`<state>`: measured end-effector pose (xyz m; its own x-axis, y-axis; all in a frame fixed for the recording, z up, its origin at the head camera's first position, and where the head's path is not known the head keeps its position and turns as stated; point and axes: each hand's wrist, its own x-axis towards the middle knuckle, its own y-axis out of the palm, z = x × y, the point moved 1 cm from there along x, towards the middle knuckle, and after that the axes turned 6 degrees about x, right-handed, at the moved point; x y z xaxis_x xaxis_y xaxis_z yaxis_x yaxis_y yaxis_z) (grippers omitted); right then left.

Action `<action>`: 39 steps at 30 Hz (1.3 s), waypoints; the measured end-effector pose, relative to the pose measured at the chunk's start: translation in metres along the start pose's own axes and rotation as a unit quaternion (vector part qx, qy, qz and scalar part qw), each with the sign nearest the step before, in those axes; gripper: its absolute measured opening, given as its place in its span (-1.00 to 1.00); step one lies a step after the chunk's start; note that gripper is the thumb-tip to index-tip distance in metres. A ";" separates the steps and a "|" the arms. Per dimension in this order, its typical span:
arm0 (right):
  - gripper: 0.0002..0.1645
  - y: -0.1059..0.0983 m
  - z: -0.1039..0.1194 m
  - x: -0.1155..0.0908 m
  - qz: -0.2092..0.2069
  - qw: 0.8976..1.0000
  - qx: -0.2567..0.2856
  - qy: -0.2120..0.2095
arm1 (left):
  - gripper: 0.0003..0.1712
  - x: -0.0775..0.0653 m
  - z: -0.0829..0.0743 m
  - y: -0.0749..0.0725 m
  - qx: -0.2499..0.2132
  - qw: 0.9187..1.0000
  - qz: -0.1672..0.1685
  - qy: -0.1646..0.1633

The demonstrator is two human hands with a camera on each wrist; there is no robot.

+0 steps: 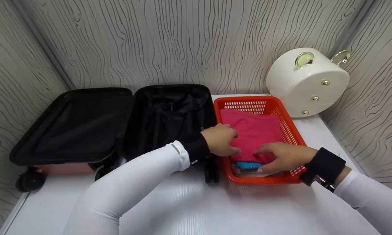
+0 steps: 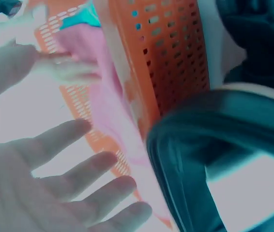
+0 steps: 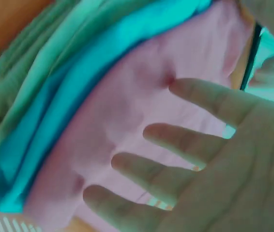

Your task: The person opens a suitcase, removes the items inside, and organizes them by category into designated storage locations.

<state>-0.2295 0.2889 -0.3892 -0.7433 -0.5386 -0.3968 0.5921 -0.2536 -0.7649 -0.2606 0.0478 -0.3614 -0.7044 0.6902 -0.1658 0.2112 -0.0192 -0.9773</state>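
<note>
A folded pink cloth [image 1: 253, 129] lies on top of a stack inside the orange-red plastic basket [image 1: 285, 117]. Under it show a blue folded cloth [image 1: 248, 165] and, in the right wrist view, green fabric [image 3: 28, 63]. My left hand [image 1: 220, 139] is over the basket's left rim, its fingers spread in the left wrist view, with nothing in its grasp. My right hand [image 1: 282, 156] is above the basket's right front part. In the right wrist view its extended fingertips are right at the pink cloth, and dents show in the fabric there.
Left of the basket lies an open suitcase with two black-lined halves [image 1: 171, 117], its wheels [image 1: 31, 179] toward the front. A round white case [image 1: 308, 83] with gold knobs stands behind the basket's right side. Wood-patterned walls enclose the white table [image 1: 182, 209].
</note>
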 end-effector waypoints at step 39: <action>-0.62 0.033 0.020 0.010 -0.217 0.952 -0.194 -0.092 | -0.91 -0.084 0.038 0.061 0.108 0.960 -0.255 -0.051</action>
<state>-0.2116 0.2591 -0.4084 -0.8036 -0.5914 0.0676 0.0553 -0.1873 -0.9807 -0.2139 -0.0389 -0.4122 -0.7436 0.5758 0.3398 -0.3162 0.1449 -0.9376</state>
